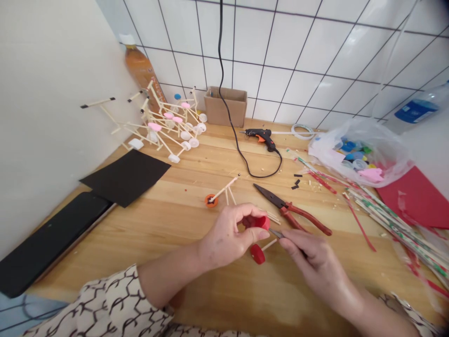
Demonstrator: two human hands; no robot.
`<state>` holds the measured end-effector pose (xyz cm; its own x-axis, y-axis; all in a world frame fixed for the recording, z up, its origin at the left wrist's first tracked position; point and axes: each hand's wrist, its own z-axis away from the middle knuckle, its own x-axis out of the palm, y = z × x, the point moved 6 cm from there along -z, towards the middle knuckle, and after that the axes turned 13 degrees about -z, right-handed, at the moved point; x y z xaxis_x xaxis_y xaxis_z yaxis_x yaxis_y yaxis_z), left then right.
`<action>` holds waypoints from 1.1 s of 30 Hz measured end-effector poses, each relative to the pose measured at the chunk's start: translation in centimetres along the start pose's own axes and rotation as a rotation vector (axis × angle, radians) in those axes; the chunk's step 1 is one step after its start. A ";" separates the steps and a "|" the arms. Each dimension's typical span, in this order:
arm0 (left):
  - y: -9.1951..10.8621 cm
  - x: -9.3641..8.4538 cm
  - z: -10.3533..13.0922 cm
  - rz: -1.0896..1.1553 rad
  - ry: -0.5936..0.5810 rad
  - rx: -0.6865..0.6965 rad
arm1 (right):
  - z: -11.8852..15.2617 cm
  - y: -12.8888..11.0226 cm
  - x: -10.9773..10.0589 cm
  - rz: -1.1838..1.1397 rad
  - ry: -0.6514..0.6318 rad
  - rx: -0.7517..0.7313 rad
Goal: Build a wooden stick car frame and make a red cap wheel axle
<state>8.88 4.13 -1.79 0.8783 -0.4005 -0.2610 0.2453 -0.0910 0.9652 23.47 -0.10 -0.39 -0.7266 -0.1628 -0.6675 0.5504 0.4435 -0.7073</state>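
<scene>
My left hand (233,231) pinches a red bottle cap (263,223) between thumb and fingers. In my right hand (317,267) is a slim metal-tipped tool (275,232), its tip at the cap's edge; the fingers hide its handle, so its exact kind is unclear. Below the held cap, a second red bottle cap (257,254) with a short stick (269,244) by it lies on the table. Just beyond my left hand stands a small stick frame (224,189) with an orange cap wheel (211,201). Long-nose pliers (286,204) with red handles lie above my right hand.
Several stick-and-cap models (168,121) stand at the back left, near a drink bottle (140,65). A glue gun (261,136) with a black cord lies before a cardboard box (226,106). On the right are a bag of caps (361,152) and wrapped chopsticks (396,220).
</scene>
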 end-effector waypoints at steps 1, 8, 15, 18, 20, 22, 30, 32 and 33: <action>0.1 0.0 0.1 -0.003 0.004 0.010 | -0.1 0.3 0.2 -0.072 -0.046 0.058; 0.0 0.2 0.1 -0.024 -0.001 -0.006 | 0.4 -0.7 -0.1 0.259 0.101 -0.202; 0.3 0.2 0.3 -0.030 -0.007 0.005 | 0.1 -0.2 0.2 0.041 0.008 -0.042; 0.5 0.2 0.3 -0.034 0.011 0.022 | -0.1 0.5 0.7 -0.147 -0.090 0.123; 0.4 0.2 0.2 -0.036 0.024 0.013 | -0.1 0.5 0.6 -0.116 -0.065 0.090; 0.3 0.3 0.2 -0.024 0.027 -0.014 | 0.0 0.0 0.3 0.048 0.025 -0.052; 0.2 0.3 0.6 0.085 0.033 -0.073 | 0.8 -1.9 0.6 0.534 0.204 -0.374; 0.2 0.3 0.6 0.057 0.042 -0.064 | 0.5 -1.3 0.5 0.343 0.165 -0.247; 0.2 0.3 0.6 0.036 0.042 -0.060 | 0.3 -0.9 0.5 0.209 0.126 -0.158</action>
<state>8.93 3.41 -1.71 0.9031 -0.3642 -0.2277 0.2361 -0.0218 0.9715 22.73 -0.85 -0.16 -0.6551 0.0533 -0.7537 0.6301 0.5890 -0.5060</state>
